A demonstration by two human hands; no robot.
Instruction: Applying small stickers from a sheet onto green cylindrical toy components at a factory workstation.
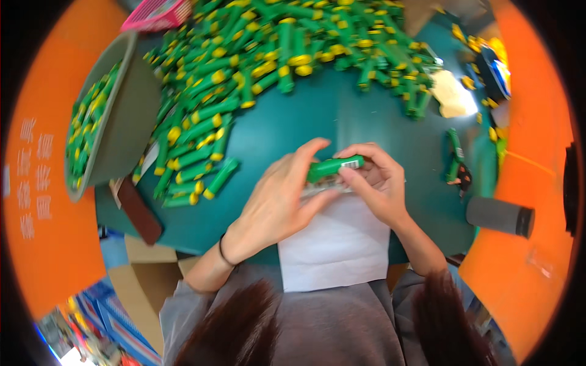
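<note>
A green tube (336,169) with a small white barcode label lies across the space between my hands. My right hand (379,186) pinches its right end between thumb and fingers. My left hand (274,198) is at the other end, index finger and thumb spread apart around it. Some of its fingers are hidden. Right under the tube is a pale, shiny patch, too blurred to name. A white sheet (334,244) extends from beneath my hands over the table's near edge towards my lap.
Many green tubes with yellow ends (201,131) are heaped over the far and left table (274,131). A grey-green bin (131,116) at left holds more. A pink basket (160,15) stands far left; a dark cylinder (499,217) and a green-handled tool (455,155) lie right.
</note>
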